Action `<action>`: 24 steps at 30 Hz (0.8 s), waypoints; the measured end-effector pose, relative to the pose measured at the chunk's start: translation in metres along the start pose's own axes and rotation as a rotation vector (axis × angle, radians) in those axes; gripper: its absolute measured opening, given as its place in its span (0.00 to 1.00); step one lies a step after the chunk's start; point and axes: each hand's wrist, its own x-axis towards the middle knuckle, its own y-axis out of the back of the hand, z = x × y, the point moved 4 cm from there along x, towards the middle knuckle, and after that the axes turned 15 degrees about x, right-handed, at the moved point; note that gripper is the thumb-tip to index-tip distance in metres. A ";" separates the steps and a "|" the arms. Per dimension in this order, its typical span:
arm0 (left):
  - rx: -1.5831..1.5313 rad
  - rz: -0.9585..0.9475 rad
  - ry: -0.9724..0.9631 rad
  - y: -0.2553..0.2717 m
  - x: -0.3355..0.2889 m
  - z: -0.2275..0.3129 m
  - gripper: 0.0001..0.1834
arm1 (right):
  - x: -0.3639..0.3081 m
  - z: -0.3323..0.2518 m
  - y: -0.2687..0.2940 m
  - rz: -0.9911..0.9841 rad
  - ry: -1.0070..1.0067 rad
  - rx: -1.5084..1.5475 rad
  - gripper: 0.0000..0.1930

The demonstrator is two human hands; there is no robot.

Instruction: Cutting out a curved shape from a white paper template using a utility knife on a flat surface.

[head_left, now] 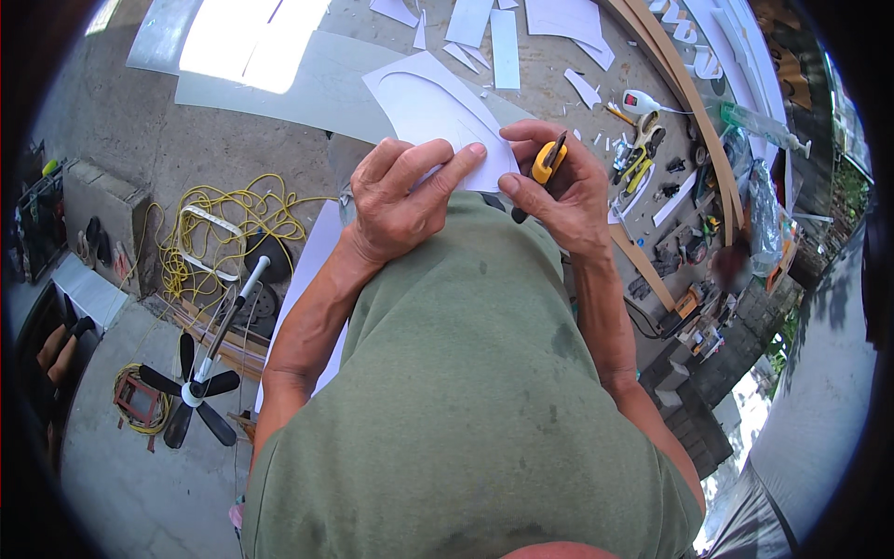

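A white sheet (430, 93) with a curved line across it and one curved edge is held up in front of my body. My left hand (402, 194) grips its near left edge, with the index finger stretched over the face of the sheet. In my right hand (579, 191) is a yellow and black utility knife (548, 164), held between the thumb and fingers with its dark tip pointing up and away. The right fingertips are close to the sheet's right edge; whether they touch it I cannot tell.
White scraps (506, 51) lie beyond my hands, beside a long pale sheet (279, 98). On the right are scissors (646, 132), a white and red corded tool (639, 101) and a curved brown strip (694, 93). A yellow cable (279, 210) and a fan (193, 393) are on the left.
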 end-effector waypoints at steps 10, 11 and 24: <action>-0.010 0.019 -0.027 -0.006 -0.003 0.000 0.25 | -0.002 0.004 0.004 0.015 -0.018 0.081 0.24; -0.003 0.022 -0.019 -0.005 -0.003 0.000 0.25 | -0.001 0.005 0.004 0.015 -0.019 0.082 0.24; -0.449 -0.298 0.622 -0.038 -0.015 -0.036 0.09 | 0.040 0.040 0.009 0.024 -0.213 0.223 0.23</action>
